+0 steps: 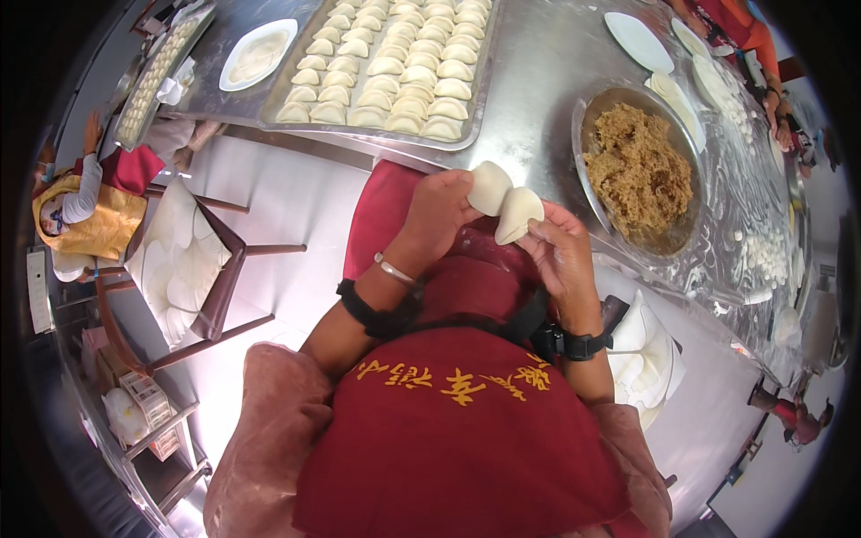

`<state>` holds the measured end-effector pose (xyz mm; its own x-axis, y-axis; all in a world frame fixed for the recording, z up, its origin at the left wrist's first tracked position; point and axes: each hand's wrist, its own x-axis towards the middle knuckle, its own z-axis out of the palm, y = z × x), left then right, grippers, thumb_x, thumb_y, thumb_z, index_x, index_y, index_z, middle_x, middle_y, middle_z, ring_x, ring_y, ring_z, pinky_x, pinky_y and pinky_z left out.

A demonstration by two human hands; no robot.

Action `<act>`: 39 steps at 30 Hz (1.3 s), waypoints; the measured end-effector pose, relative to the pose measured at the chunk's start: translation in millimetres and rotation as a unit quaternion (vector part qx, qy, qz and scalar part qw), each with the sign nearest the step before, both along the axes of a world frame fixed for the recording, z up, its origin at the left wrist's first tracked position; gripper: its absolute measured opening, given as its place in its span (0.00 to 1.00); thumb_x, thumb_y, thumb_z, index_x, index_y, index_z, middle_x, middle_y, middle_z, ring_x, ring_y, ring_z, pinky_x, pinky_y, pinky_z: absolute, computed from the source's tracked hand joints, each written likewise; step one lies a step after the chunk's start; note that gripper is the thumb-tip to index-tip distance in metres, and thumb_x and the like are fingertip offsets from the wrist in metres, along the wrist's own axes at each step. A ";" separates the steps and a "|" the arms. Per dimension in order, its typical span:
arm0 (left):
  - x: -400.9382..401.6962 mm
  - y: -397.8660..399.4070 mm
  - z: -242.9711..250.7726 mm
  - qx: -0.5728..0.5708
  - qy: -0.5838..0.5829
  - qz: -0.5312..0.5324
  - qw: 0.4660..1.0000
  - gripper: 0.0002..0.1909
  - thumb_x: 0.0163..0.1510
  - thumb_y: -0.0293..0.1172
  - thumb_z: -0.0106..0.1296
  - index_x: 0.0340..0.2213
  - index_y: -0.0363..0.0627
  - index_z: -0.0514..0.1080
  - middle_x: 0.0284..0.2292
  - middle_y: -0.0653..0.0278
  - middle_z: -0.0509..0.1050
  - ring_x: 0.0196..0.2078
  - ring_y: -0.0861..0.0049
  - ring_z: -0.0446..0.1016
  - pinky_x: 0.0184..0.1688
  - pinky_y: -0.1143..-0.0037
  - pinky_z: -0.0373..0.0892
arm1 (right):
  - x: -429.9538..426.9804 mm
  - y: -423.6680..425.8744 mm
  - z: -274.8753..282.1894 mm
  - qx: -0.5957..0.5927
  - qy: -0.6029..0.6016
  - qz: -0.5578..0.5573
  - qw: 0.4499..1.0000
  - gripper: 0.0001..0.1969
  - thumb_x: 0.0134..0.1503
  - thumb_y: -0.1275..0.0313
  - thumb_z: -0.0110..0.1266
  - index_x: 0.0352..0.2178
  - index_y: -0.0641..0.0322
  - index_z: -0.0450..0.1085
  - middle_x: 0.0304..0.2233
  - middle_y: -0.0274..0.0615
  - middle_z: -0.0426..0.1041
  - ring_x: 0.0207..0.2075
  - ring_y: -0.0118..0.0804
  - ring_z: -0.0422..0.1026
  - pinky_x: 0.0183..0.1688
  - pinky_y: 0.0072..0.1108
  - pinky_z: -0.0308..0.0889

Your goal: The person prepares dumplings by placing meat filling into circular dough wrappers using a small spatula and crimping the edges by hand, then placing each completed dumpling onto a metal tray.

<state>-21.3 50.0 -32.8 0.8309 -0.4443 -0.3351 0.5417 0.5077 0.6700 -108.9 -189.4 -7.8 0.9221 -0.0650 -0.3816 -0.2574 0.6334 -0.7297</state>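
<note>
My left hand [437,208] pinches a round, flat dough wrapper [490,188] by its left edge. A second dough wrapper [522,210], its lower edge curled or folded, is gripped between the thumb and fingers of my right hand [562,249]. The two wrappers touch or overlap slightly, just off the table's front edge and above my lap. Beyond my left hand, a metal tray [481,114] carries rows of folded dumplings [420,75]. To the right of my hands stands a steel bowl [584,178] of brown minced filling [635,168].
A white plate [225,77] holding wrappers [259,57] lies left of the tray. Flour and dough pieces [767,259] cover the steel table [531,87] at right. Co-workers' hands [777,124] are at the far right. Cushioned chairs [178,262] flank me; another person [94,208] sits left.
</note>
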 end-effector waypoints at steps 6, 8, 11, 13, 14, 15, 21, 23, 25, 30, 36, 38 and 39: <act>4.4 35.6 9.0 -0.055 0.005 0.019 0.998 0.21 0.82 0.35 0.50 0.62 0.26 0.75 0.57 0.48 0.84 0.60 0.56 0.87 0.65 0.58 0.84 | 15.3 -0.4 -9.4 0.028 -0.001 -0.049 0.998 0.20 0.72 0.84 0.61 0.64 0.78 0.76 0.56 0.55 0.86 0.55 0.47 0.88 0.66 0.41 0.85; 4.6 33.2 18.1 -0.069 0.006 0.003 0.998 0.21 0.81 0.33 0.52 0.63 0.27 0.75 0.58 0.48 0.84 0.60 0.57 0.87 0.64 0.59 0.84 | 24.7 0.4 -9.1 0.030 -0.023 -0.076 0.996 0.22 0.75 0.81 0.61 0.67 0.78 0.73 0.59 0.56 0.84 0.60 0.48 0.86 0.70 0.43 0.82; 7.9 19.2 24.7 -0.037 -0.017 -0.017 0.999 0.21 0.78 0.26 0.56 0.66 0.27 0.74 0.59 0.49 0.84 0.59 0.60 0.87 0.64 0.61 0.85 | 3.1 -14.7 -5.1 -0.011 -0.028 -0.064 0.997 0.20 0.79 0.76 0.60 0.65 0.79 0.74 0.58 0.58 0.85 0.60 0.47 0.86 0.68 0.40 0.83; 3.1 4.0 24.9 -0.009 -0.032 -0.036 0.999 0.23 0.75 0.23 0.58 0.67 0.28 0.73 0.59 0.49 0.84 0.59 0.61 0.87 0.64 0.63 0.86 | -30.0 -31.6 0.6 -0.103 0.054 -0.042 0.992 0.17 0.80 0.73 0.61 0.61 0.77 0.77 0.52 0.55 0.87 0.52 0.43 0.88 0.59 0.35 0.84; 1.9 8.3 25.5 -0.005 -0.063 -0.058 0.996 0.24 0.74 0.21 0.60 0.67 0.29 0.73 0.61 0.51 0.83 0.61 0.62 0.86 0.65 0.62 0.84 | -50.1 -39.1 5.7 -0.172 0.080 -0.047 0.981 0.15 0.80 0.72 0.62 0.59 0.76 0.80 0.49 0.52 0.88 0.47 0.40 0.88 0.53 0.32 0.84; -1.6 8.0 30.8 -0.007 -0.069 -0.067 0.995 0.25 0.74 0.21 0.60 0.68 0.29 0.73 0.61 0.51 0.83 0.61 0.62 0.85 0.66 0.63 0.84 | -70.1 -46.2 13.1 -0.255 0.106 -0.059 0.959 0.14 0.80 0.71 0.62 0.56 0.75 0.82 0.45 0.50 0.89 0.41 0.37 0.87 0.48 0.28 0.85; -13.2 -4.2 49.7 -0.046 -0.041 -0.089 0.994 0.25 0.75 0.21 0.61 0.69 0.31 0.73 0.62 0.52 0.83 0.63 0.63 0.85 0.68 0.63 0.83 | -112.2 -81.4 45.7 -0.645 -0.048 -0.269 0.713 0.14 0.69 0.78 0.73 0.54 0.70 0.85 0.42 0.45 0.89 0.40 0.34 0.86 0.46 0.26 0.82; -9.9 -10.4 42.8 -0.071 -0.028 -0.106 0.991 0.24 0.77 0.26 0.61 0.69 0.32 0.73 0.61 0.53 0.84 0.61 0.64 0.86 0.66 0.62 0.84 | -99.5 -86.3 59.3 -0.708 -0.076 -0.247 0.657 0.16 0.65 0.79 0.75 0.54 0.67 0.86 0.45 0.45 0.88 0.45 0.40 0.86 0.52 0.29 0.81; -7.0 -17.2 42.0 -0.090 -0.009 -0.113 0.989 0.23 0.78 0.30 0.60 0.68 0.31 0.75 0.60 0.52 0.85 0.61 0.63 0.87 0.65 0.60 0.85 | -77.7 -88.1 69.5 -0.727 -0.093 -0.222 0.643 0.18 0.62 0.80 0.76 0.53 0.64 0.87 0.46 0.45 0.88 0.49 0.44 0.85 0.55 0.31 0.79; -11.3 -27.9 64.3 -0.051 -0.002 -0.113 0.992 0.23 0.81 0.34 0.58 0.67 0.31 0.76 0.60 0.51 0.85 0.59 0.62 0.88 0.64 0.59 0.86 | -45.6 -105.0 78.0 -0.716 -0.174 -0.143 0.661 0.12 0.63 0.80 0.75 0.48 0.58 0.89 0.43 0.46 0.86 0.46 0.48 0.85 0.48 0.32 0.78; -11.5 -39.8 69.2 -0.053 0.037 -0.117 0.991 0.24 0.81 0.35 0.58 0.69 0.32 0.74 0.61 0.51 0.85 0.62 0.61 0.87 0.66 0.57 0.84 | -34.4 -135.0 76.0 -0.623 -0.111 -0.233 0.738 0.05 0.70 0.78 0.70 0.46 0.66 0.87 0.35 0.44 0.87 0.35 0.35 0.84 0.41 0.27 0.77; -7.2 -45.8 67.1 -0.067 0.020 -0.142 0.987 0.25 0.81 0.35 0.57 0.71 0.33 0.73 0.62 0.52 0.84 0.63 0.61 0.86 0.67 0.56 0.83 | -32.3 -138.3 75.3 -0.602 -0.098 -0.236 0.757 0.07 0.72 0.77 0.69 0.47 0.69 0.87 0.37 0.42 0.88 0.36 0.31 0.86 0.42 0.24 0.79; -5.3 -50.2 68.0 -0.072 0.015 -0.152 0.986 0.25 0.81 0.35 0.57 0.71 0.33 0.72 0.63 0.52 0.84 0.64 0.61 0.85 0.67 0.56 0.83 | -29.8 -139.0 73.1 -0.610 -0.106 -0.228 0.752 0.07 0.73 0.77 0.68 0.48 0.70 0.87 0.38 0.41 0.88 0.37 0.31 0.87 0.43 0.23 0.80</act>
